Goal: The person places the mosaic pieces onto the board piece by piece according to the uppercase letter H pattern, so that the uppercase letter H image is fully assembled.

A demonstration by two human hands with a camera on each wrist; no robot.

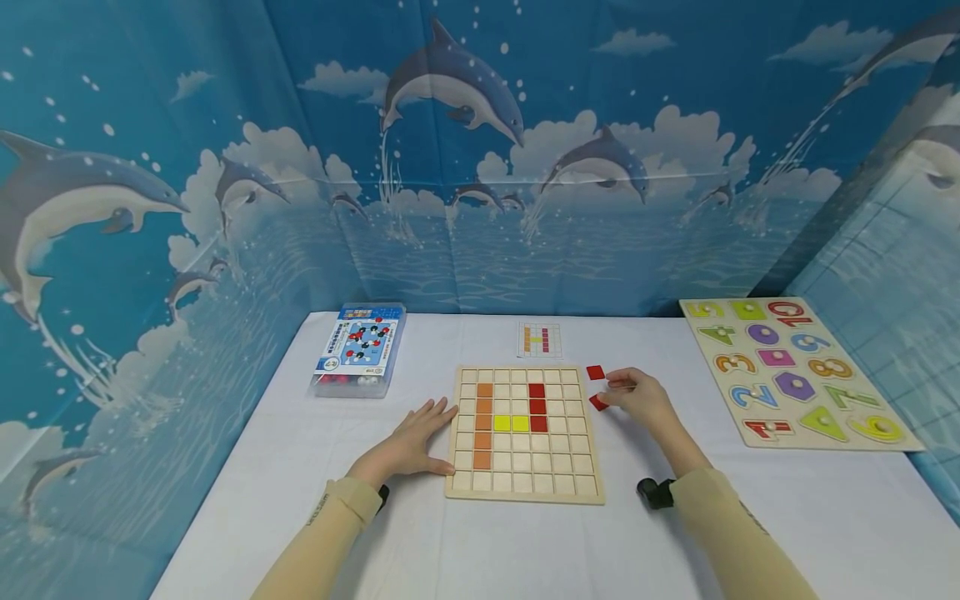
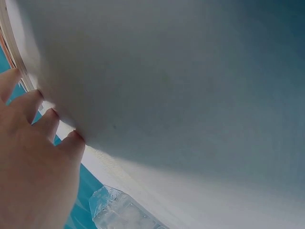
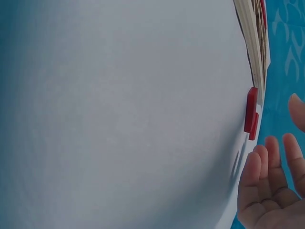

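Observation:
A wooden grid board [image 1: 525,493] lies on the table, with a column of several orange tiles [image 1: 483,425], two yellow tiles [image 1: 511,423] and three red tiles [image 1: 537,407] in its cells. My left hand [image 1: 408,442] rests at the board's left edge, fingers spread, fingertips and thumb touching the frame. To the right of the board lie two loose red tiles, a far one [image 1: 595,372] and a nearer one [image 1: 597,402]. Just beside them is my right hand [image 1: 641,402]. In the right wrist view its fingers [image 3: 255,169] and thumb are apart, holding nothing, above the tiles.
Behind the board lies a small pattern card [image 1: 539,340] printed with a coloured grid. A clear plastic box [image 1: 360,350] with a molecule picture is at the back left. The number-and-shape puzzle board [image 1: 798,371] lies at the right. A dolphin-print curtain [image 1: 465,250] encloses the table.

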